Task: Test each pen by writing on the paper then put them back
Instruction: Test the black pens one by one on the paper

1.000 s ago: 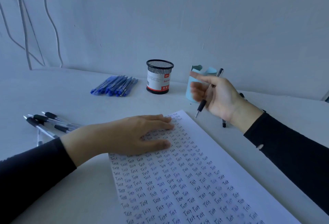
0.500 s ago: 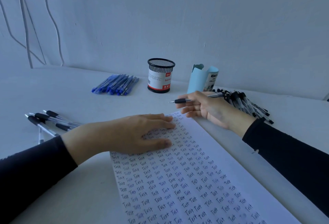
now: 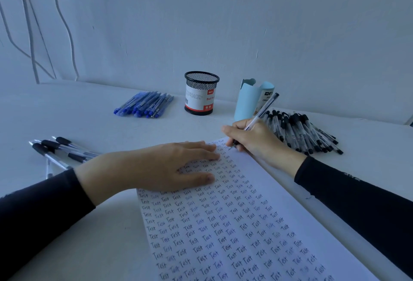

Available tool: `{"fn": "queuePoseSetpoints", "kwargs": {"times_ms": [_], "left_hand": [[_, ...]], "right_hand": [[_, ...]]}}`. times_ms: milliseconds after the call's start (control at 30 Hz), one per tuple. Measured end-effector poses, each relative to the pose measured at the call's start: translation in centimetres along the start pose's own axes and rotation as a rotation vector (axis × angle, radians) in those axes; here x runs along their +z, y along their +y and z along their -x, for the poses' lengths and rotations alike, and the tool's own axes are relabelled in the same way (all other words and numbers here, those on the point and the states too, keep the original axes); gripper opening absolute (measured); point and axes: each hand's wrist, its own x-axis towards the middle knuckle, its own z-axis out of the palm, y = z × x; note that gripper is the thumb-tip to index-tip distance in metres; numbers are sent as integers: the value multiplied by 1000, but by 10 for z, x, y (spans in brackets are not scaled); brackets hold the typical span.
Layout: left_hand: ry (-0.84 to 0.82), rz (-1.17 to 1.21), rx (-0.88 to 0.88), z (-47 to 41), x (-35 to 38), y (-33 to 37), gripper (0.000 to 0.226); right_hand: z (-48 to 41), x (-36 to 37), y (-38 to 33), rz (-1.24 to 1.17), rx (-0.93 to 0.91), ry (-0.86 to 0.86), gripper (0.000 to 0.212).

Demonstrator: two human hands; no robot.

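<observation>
Our right hand (image 3: 257, 142) pinches the slim clear plastic pen (image 3: 263, 111) near its tip, at one o'clock on the white paper sheet (image 3: 268, 191). Our left hand (image 3: 156, 166) presses flat there, fingers straight. We judge the pen light and slippery.

1. dim, cool blue cast over everything, with soft, even light.
2. faint shadow beneath the left hand (image 3: 161, 166) on the paper (image 3: 245, 225).
3. wide-angle bending at the edges — the cables (image 3: 29, 35) curve; centre sharp.

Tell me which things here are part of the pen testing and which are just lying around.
In the job: pen in right hand, paper under left hand, black pens, blue pens, grip pens.
Lying about: mesh cup, light blue holder, wall cables.
</observation>
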Motion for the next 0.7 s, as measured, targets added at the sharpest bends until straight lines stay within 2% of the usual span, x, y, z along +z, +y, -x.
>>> {"fn": "queuePoseSetpoints", "kwargs": {"times_ms": [700], "left_hand": [[-2, 3, 3, 0, -1, 1, 68]], "right_hand": [[5, -1, -2, 42, -2, -18, 34]]}}
